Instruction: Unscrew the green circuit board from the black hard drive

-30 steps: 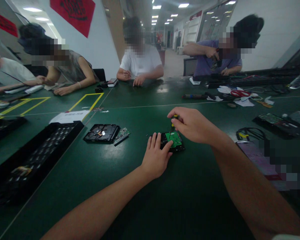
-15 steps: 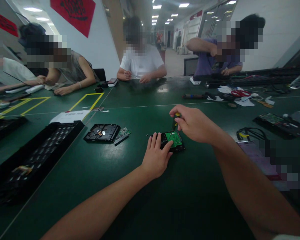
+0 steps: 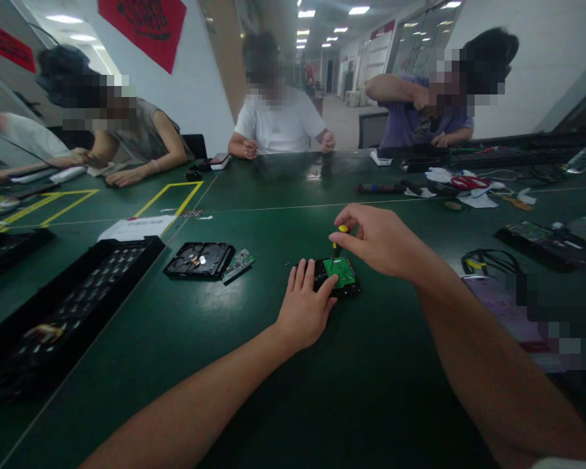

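A hard drive with a green circuit board lies in front of me. Across its left part rest the fingers of my left hand, with the thumb over the board's lower edge, keeping hold of the drive. My right hand pinches a small screwdriver with a yellow and black handle, upright above the board. Its thin shaft reaches down to the board; the exact contact at the tip is too small to make out. Left of the drive lie an opened black drive casing and a loose circuit board.
A long black tray with parts stands at left, beside a white paper sheet. Another drive, a coiled black cable and a purple packet lie at right. Coworkers sit across the green table.
My right fingers have loosened around the screwdriver's top, and its tip end has shifted left over the board. My left hand stays put. The coworker opposite has raised one hand.
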### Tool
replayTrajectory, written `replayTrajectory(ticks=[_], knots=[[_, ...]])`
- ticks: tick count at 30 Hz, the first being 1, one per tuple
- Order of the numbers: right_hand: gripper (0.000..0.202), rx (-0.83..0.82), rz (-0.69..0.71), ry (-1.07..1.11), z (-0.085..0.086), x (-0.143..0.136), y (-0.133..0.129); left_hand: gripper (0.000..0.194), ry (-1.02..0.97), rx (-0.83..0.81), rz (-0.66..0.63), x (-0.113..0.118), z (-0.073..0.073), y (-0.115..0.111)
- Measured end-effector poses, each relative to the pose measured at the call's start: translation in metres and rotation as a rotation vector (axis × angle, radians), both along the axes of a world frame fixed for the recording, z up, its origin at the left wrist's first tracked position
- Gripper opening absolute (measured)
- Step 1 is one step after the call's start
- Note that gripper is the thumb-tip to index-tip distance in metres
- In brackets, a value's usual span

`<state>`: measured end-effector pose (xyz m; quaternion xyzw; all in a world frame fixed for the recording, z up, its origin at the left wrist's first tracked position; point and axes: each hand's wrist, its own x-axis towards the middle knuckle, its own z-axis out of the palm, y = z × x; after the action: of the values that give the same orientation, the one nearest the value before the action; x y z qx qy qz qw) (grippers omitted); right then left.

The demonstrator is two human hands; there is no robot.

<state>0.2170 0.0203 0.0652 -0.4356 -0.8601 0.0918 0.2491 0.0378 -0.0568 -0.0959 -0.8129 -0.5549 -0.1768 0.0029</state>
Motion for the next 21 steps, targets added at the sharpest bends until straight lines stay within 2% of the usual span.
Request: replayTrajectory(ticks=[5, 9, 15, 21], knots=[[0.015, -0.025, 0.015, 0.002, -0.0003, -0.0004, -0.0008, 0.048, 0.002, -0.002, -0.006, -0.0002, 0.0010, 0.0001], [0.023, -0.001, 0.028, -0.007, -0.0009, -0.0009, -0.0003, 0.048, 0.002, -0.002, -0.005, -0.0004, 0.0022, -0.0004], [0.019, 0.036, 0.068, 0.007, 0.0011, -0.0013, 0.0005, 0.048, -0.001, -0.011, -0.007, -0.0004, 0.0027, -0.0009], [0.022, -0.011, 0.080, 0.030, 0.0048, -0.0015, -0.0014, 0.048, -0.006, -0.005, -0.008, -0.0004, 0.0026, -0.0014]])
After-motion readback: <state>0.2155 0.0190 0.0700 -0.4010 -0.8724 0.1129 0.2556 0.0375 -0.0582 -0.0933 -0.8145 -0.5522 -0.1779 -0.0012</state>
